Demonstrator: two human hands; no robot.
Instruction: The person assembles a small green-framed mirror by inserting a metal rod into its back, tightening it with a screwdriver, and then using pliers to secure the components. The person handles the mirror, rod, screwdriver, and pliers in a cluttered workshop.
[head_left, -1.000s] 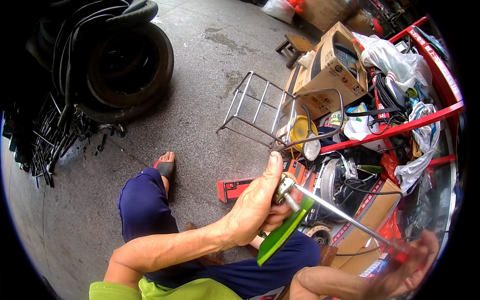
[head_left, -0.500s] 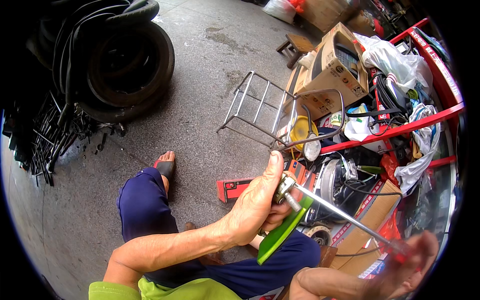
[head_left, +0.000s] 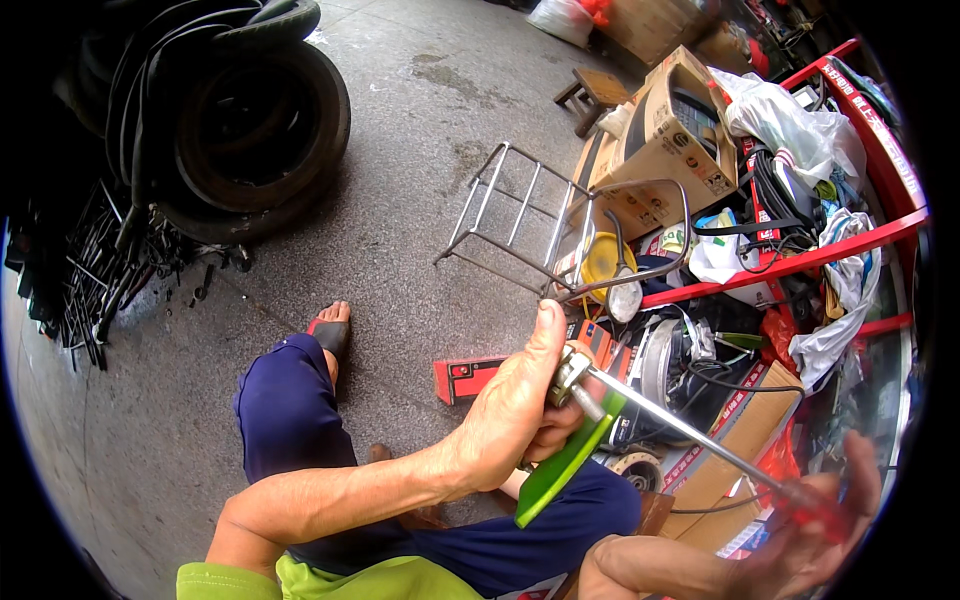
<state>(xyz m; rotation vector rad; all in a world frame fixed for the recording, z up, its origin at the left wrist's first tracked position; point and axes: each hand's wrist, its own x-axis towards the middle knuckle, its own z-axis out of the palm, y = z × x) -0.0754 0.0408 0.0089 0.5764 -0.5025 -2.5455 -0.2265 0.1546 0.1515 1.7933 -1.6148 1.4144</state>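
In my left hand (head_left: pixel 500 415) is a small metal clamp (head_left: pixel 572 372) with a short bolt, gripped by curled fingers, the thumb lying along its upper side. A bright green flat piece (head_left: pixel 565 468) slants down below the clamp, close against those fingers; how it joins the clamp is hidden. A long-shafted screwdriver (head_left: pixel 685 428) reaches to the clamp with its tip end. At the lower right, my right hand (head_left: pixel 795 562) is around its clear red handle, smeared by motion, with some fingers spread upward.
A wire rack (head_left: pixel 515 215) stands ahead on the grey floor. To the right are a cardboard box (head_left: pixel 655 150), a red-framed shelf (head_left: pixel 850 238) full of bags and cables, and a red case (head_left: pixel 465 380). Old tyres (head_left: pixel 335 120) pile up at far left; a wooden stool (head_left: pixel 598 88) stands behind.
My right hand has shifted slightly and its fingers have changed position at the screwdriver handle, which is blurred. My left hand, the clamp and the green piece stay almost still.
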